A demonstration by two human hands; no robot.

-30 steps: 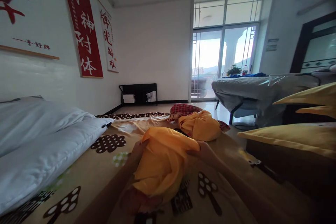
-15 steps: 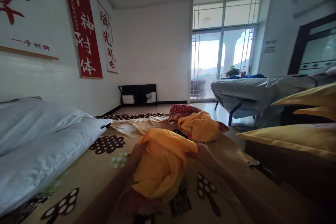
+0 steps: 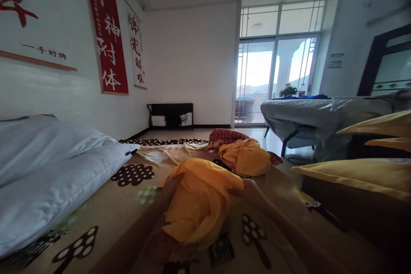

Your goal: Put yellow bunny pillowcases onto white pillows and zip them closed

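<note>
We hold a soft, crumpled orange-yellow cloth between both hands: our left hand is closed on its left edge and our right hand pinches its right edge, so the fabric bunches up between the two grips and hangs down toward us over the bedding. We judge that the step in hand is gathering or straightening this cloth, and that the next move calls for an even pull from both grips so the bunched middle opens out without slipping from the fingers. Under the grip lies a tan bedsheet printed with brown dotted mushroom shapes, which carries everything here. To the left of the grip rests a plump white pillow. Just beyond the grip sits a second bundled orange-yellow cloth, touching a red plaid fabric behind it. To the right of the grip stand flat yellow cushions. Farther off are a table under a grey cover, a low black shelf by the far wall, red scrolls with white characters on the left wall, and a bright glass balcony door.
</note>
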